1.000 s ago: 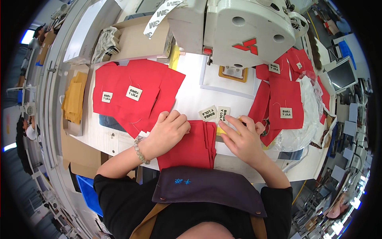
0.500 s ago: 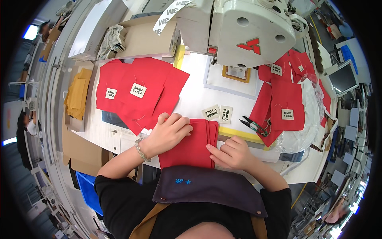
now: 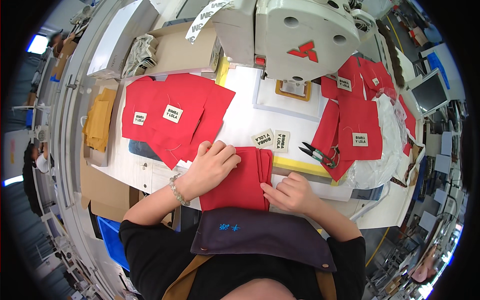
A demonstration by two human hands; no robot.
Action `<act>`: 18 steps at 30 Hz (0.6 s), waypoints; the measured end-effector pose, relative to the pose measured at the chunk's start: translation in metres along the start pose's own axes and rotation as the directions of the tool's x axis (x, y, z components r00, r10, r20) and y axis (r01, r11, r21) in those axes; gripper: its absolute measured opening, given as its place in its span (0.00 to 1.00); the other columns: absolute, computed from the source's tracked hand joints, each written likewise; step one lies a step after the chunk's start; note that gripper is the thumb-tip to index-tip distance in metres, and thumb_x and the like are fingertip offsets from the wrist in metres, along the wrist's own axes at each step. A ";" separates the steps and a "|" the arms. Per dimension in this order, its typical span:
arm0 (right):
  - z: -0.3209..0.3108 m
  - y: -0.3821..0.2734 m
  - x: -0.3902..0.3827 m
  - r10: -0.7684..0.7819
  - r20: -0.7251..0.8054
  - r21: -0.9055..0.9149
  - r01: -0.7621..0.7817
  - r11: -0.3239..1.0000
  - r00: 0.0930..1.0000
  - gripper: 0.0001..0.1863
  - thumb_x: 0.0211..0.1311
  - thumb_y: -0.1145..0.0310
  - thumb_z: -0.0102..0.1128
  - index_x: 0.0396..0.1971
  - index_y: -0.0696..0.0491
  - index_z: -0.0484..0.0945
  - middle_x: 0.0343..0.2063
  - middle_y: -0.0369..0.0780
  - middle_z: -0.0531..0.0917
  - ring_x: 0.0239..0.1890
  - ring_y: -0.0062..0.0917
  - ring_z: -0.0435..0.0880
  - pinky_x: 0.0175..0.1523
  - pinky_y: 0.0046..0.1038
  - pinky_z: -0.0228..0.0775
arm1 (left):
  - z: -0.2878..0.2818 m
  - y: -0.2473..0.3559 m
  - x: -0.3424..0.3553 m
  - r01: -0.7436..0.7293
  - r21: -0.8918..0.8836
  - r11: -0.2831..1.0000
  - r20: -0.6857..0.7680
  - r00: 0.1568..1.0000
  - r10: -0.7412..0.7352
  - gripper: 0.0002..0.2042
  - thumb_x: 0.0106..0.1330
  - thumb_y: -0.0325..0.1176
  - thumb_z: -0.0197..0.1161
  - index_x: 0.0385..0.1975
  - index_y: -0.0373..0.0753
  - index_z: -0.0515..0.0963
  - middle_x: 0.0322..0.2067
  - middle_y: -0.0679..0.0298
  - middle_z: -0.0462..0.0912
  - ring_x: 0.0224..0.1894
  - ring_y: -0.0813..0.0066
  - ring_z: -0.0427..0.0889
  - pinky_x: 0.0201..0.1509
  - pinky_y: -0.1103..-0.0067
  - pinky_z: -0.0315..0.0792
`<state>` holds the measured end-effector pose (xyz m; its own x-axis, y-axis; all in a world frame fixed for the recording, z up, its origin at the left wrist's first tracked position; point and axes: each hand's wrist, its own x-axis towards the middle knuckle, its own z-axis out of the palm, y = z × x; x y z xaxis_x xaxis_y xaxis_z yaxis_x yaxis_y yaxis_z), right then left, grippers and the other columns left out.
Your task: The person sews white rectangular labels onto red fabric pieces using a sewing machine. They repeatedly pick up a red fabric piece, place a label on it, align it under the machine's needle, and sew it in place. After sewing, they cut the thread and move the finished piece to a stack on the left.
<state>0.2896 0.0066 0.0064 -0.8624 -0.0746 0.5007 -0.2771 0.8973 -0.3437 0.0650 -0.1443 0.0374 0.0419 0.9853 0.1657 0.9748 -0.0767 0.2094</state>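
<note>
A stack of red fabric pieces [image 3: 232, 185] lies at the table's near edge, in front of me. My left hand [image 3: 212, 167] is closed over its upper left part, fingers bent and thumb hidden. At the stack's right edge, where several layers fan apart, my right hand [image 3: 290, 192] pinches the cloth between thumb and forefinger, other fingers curled in. Just beyond the stack are two small cream labels with dark lettering, one tilted [image 3: 262, 139] and one upright [image 3: 281, 141]. Green-handled thread snips [image 3: 319, 155] rest to the right, on red cloth.
A white sewing machine [image 3: 305, 40] stands at the back. Labelled red pieces lie left [image 3: 187, 107] and right [image 3: 360, 127], the latter beside clear plastic [image 3: 382, 157]. Left are a box of yellow pieces [image 3: 100, 122], a cardboard box [image 3: 182, 47] and a blue bin [image 3: 112, 240].
The whole view has shifted slightly, the machine now sitting a little further left and up. Both hands keep almost the same grip and place on the red stack.
</note>
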 end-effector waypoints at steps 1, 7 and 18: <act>0.001 -0.001 -0.001 -0.002 -0.003 0.006 0.002 1.000 1.000 0.15 0.51 0.66 0.70 0.41 0.51 0.82 0.15 0.28 0.65 0.18 0.17 0.65 0.26 0.23 0.56 | -0.001 0.000 0.001 0.006 0.001 1.000 0.037 0.999 -0.006 0.04 0.61 0.32 0.61 0.31 0.45 0.73 0.32 0.70 0.69 0.40 0.73 0.69 0.50 0.73 0.58; 0.000 -0.005 0.000 -0.005 0.033 -0.006 0.005 1.000 0.999 0.16 0.51 0.67 0.69 0.42 0.51 0.82 0.15 0.28 0.64 0.18 0.17 0.65 0.27 0.22 0.57 | -0.001 0.002 0.001 -0.030 0.124 0.992 0.137 0.991 0.013 0.03 0.60 0.30 0.58 0.32 0.46 0.73 0.32 0.70 0.69 0.40 0.73 0.69 0.49 0.74 0.57; 0.002 -0.010 -0.002 0.235 -0.048 0.204 -0.221 0.954 0.971 0.23 0.50 0.64 0.70 0.49 0.50 0.80 0.33 0.33 0.78 0.30 0.23 0.76 0.37 0.26 0.65 | 0.001 0.001 -0.010 -0.072 0.072 0.995 -0.088 0.993 0.078 0.08 0.57 0.34 0.66 0.35 0.47 0.75 0.35 0.72 0.72 0.41 0.76 0.71 0.46 0.74 0.57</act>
<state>0.2931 -0.0033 0.0078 -0.8818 0.1594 0.4438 -0.1603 0.7837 -0.6001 0.0654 -0.1544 0.0349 0.0984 0.9590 0.2658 0.9826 -0.1359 0.1267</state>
